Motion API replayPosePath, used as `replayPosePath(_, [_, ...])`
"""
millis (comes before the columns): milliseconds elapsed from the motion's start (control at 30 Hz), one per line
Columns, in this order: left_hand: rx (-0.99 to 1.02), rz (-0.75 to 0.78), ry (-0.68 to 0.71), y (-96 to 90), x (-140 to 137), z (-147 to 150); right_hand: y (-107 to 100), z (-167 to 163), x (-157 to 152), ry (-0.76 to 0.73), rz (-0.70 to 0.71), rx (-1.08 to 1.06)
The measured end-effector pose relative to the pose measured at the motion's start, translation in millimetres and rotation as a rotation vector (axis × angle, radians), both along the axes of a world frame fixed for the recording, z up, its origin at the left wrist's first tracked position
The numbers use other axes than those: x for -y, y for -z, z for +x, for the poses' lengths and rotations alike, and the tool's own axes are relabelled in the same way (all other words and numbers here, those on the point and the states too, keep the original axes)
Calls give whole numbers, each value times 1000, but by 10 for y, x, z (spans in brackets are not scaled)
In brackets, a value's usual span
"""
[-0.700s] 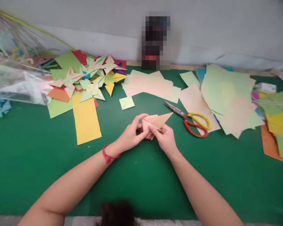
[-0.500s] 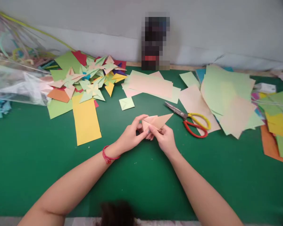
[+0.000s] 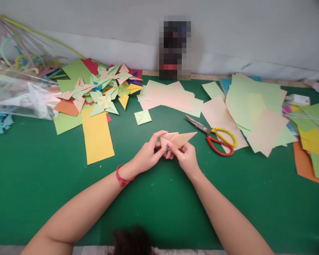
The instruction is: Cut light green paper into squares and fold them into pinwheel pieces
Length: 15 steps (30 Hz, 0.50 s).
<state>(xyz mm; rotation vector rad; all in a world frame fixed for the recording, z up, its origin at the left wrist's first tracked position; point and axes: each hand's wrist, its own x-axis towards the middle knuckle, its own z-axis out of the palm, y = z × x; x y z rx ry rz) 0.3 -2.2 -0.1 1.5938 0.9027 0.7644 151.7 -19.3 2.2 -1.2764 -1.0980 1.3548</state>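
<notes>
A folded piece of peach paper [image 3: 184, 139] is held above the green table between both hands, one long point sticking out to the right. My left hand [image 3: 150, 150] grips its left end, fingers curled behind and thumb at the lower front. My right hand [image 3: 186, 156] pinches its lower middle, thumb pressed on the front face; most of its fingers are hidden behind. Just beyond the hands lies a small folded light-green paper square [image 3: 143, 117]. To the right, scissors [image 3: 210, 132] with one yellow and one red handle lie partly on pale paper.
Folded paper stars [image 3: 105, 101] are heaped at the back left, beside a yellow sheet [image 3: 98, 138] and a clear plastic bag [image 3: 21, 94]. Pale paper strips [image 3: 170, 95] lie at the back middle. Green and peach sheets [image 3: 255, 102] are piled at the right. A blurred-out dark object [image 3: 172, 46] stands against the wall.
The peach paper's right point has tipped slightly downward. Both hands keep their hold in nearly the same place.
</notes>
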Motion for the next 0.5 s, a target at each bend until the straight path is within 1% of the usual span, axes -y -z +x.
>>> replayPosePath(267, [19,-30,12,8,1,3,-9,-15,5,15,-5,19])
replayPosePath(500, [65,-46,-22,-3,-8,7,-9,-19,-1,23,-10,-8])
